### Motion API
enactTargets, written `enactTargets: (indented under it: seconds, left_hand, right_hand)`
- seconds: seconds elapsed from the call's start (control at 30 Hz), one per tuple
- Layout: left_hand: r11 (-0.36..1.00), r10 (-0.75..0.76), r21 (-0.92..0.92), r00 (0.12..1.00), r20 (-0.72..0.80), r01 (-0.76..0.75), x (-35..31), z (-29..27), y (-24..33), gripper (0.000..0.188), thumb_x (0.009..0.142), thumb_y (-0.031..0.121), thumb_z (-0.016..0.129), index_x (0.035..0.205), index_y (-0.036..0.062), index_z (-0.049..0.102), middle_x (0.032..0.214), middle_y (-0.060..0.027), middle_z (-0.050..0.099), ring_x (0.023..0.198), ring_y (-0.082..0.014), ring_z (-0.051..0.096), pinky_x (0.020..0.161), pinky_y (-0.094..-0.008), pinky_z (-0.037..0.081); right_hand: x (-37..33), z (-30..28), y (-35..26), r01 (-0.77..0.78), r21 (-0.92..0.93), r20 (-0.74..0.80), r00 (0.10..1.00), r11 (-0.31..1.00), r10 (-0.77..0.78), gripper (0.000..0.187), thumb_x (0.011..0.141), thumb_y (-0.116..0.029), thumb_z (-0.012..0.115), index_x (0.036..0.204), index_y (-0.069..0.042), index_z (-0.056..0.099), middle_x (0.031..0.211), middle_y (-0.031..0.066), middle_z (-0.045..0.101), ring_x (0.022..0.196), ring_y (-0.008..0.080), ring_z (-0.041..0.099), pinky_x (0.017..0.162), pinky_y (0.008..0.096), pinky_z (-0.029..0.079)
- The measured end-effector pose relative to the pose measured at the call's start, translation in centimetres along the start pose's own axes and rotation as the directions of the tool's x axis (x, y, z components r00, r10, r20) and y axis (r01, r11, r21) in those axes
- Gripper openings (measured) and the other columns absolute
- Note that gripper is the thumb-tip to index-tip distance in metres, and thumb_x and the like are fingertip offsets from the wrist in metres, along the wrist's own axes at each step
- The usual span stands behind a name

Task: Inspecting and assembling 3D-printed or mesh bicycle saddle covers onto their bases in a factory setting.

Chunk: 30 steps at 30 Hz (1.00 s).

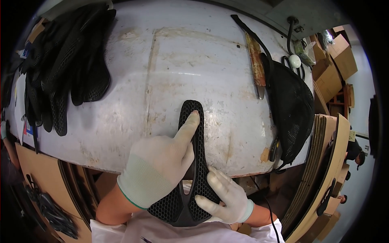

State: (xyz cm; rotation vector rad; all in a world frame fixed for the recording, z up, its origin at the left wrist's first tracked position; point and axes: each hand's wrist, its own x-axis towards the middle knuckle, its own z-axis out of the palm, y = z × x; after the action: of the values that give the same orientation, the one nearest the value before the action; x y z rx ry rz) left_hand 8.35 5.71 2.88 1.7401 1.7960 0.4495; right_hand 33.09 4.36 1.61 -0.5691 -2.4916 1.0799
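A black bicycle saddle (195, 145) with a honeycomb surface and a slot down its middle lies in front of me. Its narrow nose rests over the table, and its wide rear is close to my body. My left hand (162, 162), in a white knit glove, is closed at the saddle's left side. Its index finger stretches along the nose with a bare fingertip near the end, while the other fingers are curled and partly hidden. My gloved right hand (229, 198) grips the right edge of the wide rear, thumb on top.
Several black saddles (69, 60) are piled at the table's left. On the right lie a rust-stained blade-like tool (256, 65) and a black mesh bag (291, 109) with a strap. Cardboard sheets (320, 162) stand beside the worn white table (121, 89). Other people are in the background.
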Motion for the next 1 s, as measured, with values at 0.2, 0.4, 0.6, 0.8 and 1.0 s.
enactTargets:
  seconds: [0.2,0.4,0.6,0.8,1.0]
  left_hand:
    - [0.999,0.049,-0.005,0.999,-0.016,-0.049,-0.1,0.1,-0.2,0.056,0.094,0.007,0.065,0.149,0.008,0.058,0.069,-0.0154,0.063,0.054,-0.0321,0.062,0.054,-0.0429,0.05]
    - [0.995,0.052,-0.081,0.998,-0.024,-0.054,0.0,0.0,-0.8,0.057,0.092,0.006,0.066,0.149,0.0069,0.057,0.078,-0.0193,0.068,0.058,-0.0343,0.065,0.056,-0.0436,0.051]
    - [0.969,0.132,-0.219,0.989,0.071,-0.114,-2.6,-2.1,-1.7,0.057,0.092,0.019,0.071,0.146,0.0038,0.06,0.091,-0.0218,0.073,0.066,-0.037,0.069,0.061,-0.0423,0.054]
    - [0.87,0.325,-0.423,0.94,0.103,-0.255,-8.9,-2.6,-5.0,0.065,0.083,0.038,0.086,0.137,0.0048,0.07,0.13,-0.0302,0.058,0.105,-0.0396,0.071,0.091,-0.04,0.057]
    - [0.858,0.34,-0.413,0.94,0.014,-0.304,-9.8,-2.0,-5.6,0.069,0.077,0.033,0.091,0.137,0.0052,0.07,0.139,-0.0291,0.055,0.115,-0.0424,0.065,0.1,-0.0455,0.053]
  right_hand:
    - [0.0,0.2,0.0,0.078,-0.217,0.016,0.997,0.973,-0.076,0.038,0.084,-0.015,0.067,0.121,-0.007,0.075,0.127,0.0176,0.068,0.121,0.0387,0.066,0.101,0.046,0.056]
    - [0.9,-0.1,0.7,0.182,-0.161,-0.011,0.982,0.97,-0.186,0.034,0.085,-0.014,0.067,0.116,-0.001,0.074,0.121,0.015,0.071,0.117,0.0347,0.069,0.101,0.0445,0.056]
    - [0.7,-0.5,1.4,0.182,-0.172,0.005,0.983,0.968,-0.184,0.034,0.085,-0.014,0.067,0.117,-0.002,0.072,0.122,0.015,0.071,0.118,0.0342,0.069,0.104,0.045,0.055]
    - [1.5,-0.3,1.4,0.199,-0.158,-0.029,0.978,0.967,-0.206,0.033,0.087,-0.012,0.066,0.117,-0.001,0.072,0.12,0.0152,0.071,0.118,0.0344,0.069,0.102,0.0445,0.056]
    - [2.0,-0.4,1.7,0.218,-0.165,-0.028,0.974,0.962,-0.225,0.031,0.085,-0.012,0.067,0.114,-0.001,0.072,0.119,0.0146,0.071,0.116,0.0338,0.07,0.1,0.0442,0.056]
